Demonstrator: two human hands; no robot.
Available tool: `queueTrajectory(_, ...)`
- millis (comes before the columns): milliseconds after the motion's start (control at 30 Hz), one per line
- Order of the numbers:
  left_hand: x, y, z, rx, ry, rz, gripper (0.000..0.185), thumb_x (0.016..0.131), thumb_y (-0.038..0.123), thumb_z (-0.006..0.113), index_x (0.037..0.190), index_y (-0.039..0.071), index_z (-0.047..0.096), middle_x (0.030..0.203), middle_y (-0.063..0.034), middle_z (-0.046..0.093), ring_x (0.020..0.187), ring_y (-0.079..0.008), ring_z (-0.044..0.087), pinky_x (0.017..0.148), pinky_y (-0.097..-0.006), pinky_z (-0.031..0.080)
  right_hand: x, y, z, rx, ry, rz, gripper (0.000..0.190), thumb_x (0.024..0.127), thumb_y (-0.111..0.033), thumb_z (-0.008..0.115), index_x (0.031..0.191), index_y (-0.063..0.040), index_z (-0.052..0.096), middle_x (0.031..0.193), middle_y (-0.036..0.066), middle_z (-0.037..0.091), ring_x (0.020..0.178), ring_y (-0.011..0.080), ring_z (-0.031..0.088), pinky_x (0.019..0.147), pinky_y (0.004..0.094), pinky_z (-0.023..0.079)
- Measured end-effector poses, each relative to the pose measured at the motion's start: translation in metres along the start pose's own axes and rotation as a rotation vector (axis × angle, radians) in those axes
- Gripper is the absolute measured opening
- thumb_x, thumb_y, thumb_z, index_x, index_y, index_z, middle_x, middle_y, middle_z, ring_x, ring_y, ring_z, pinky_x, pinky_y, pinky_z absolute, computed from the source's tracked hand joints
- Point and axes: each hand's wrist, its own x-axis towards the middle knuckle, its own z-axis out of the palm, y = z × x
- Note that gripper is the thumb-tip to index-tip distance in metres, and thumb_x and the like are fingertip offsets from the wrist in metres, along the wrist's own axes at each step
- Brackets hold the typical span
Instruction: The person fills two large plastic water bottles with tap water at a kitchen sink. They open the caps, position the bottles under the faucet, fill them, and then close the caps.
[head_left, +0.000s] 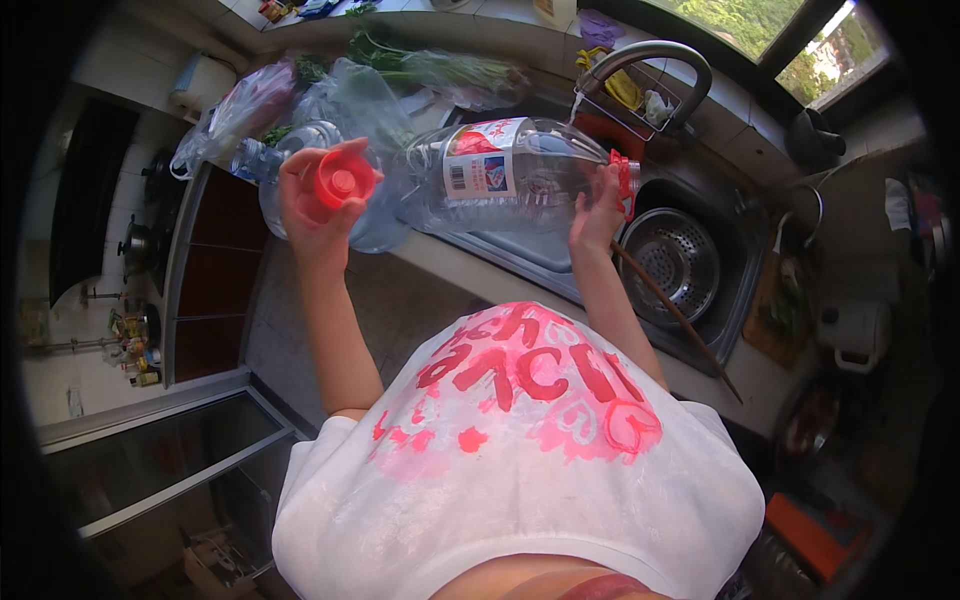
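Observation:
My left hand (313, 191) grips a red plastic cap (343, 180), its hollow side facing up at me. My right hand (598, 206) holds the neck of a large clear plastic bottle (551, 161). The bottle lies tilted on its side, mouth to the right and uncapped, with a red handle ring (622, 191) around its neck. A red-and-white label (484, 161) bears writing and a barcode. Behind my left hand stand clear plastic containers (311, 135), partly hidden, with a bluish bottle neck (255, 160) beside them.
Below the curved faucet (652, 52) is a steel double sink (739, 300) holding a perforated colander (671, 262). A wooden stick (679, 319) slants across it. Bagged greens (442, 71) and plastic bags (247, 109) crowd the counter's back. A cutting board (776, 319) lies at right.

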Motion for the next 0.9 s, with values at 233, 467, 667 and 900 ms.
queueTrajectory(233, 0.017, -0.033, 0.054, 0.533, -0.249, -0.067, 0.061, 0.068, 0.011, 0.078, 0.121, 0.008, 0.047, 0.11, -0.0085, 0.058, 0.09, -0.0146, 0.057, 0.068, -0.0271, 0.048, -0.002, -0.001, 0.005, -0.022, -0.173, -0.337, 0.042, 0.076, -0.015, 0.074, 0.112, -0.007, 0.054, 0.108, 0.003, 0.057, 0.099, 0.0141, 0.054, 0.087, 0.0288, 0.041)
queueTrajectory(467, 0.028, -0.053, 0.102, 0.758, -0.278, 0.178, 0.059, 0.065, 0.014, 0.08, 0.118, 0.012, 0.052, 0.102, -0.0064, 0.056, 0.077, -0.0147, 0.052, 0.062, -0.0256, 0.045, -0.014, -0.011, 0.007, -0.409, -0.239, -0.573, 0.046, 0.071, -0.009, 0.077, 0.111, -0.004, 0.053, 0.107, 0.004, 0.057, 0.097, 0.0161, 0.056, 0.081, 0.0296, 0.046)
queueTrajectory(667, 0.036, -0.058, 0.126, 0.674, -0.392, 0.167, 0.053, 0.064, 0.011, 0.077, 0.112, 0.009, 0.054, 0.103, -0.0057, 0.056, 0.077, -0.0163, 0.052, 0.061, -0.0255, 0.044, -0.019, -0.012, 0.015, -0.774, -0.267, -0.827, 0.053, 0.063, -0.017, 0.081, 0.108, -0.005, 0.055, 0.104, 0.009, 0.059, 0.098, 0.0247, 0.056, 0.085, 0.0374, 0.044)
queueTrajectory(900, 0.033, -0.068, 0.138, 0.899, -0.446, 0.17, 0.047, 0.063, 0.022, 0.077, 0.101, 0.005, 0.055, 0.095, -0.0101, 0.053, 0.087, -0.0298, 0.051, 0.074, -0.0381, 0.044, -0.027, -0.008, 0.031, -0.966, -0.335, -0.974, 0.055, 0.063, -0.016, 0.077, 0.112, -0.006, 0.053, 0.111, 0.01, 0.056, 0.106, 0.028, 0.05, 0.092, 0.0386, 0.039)
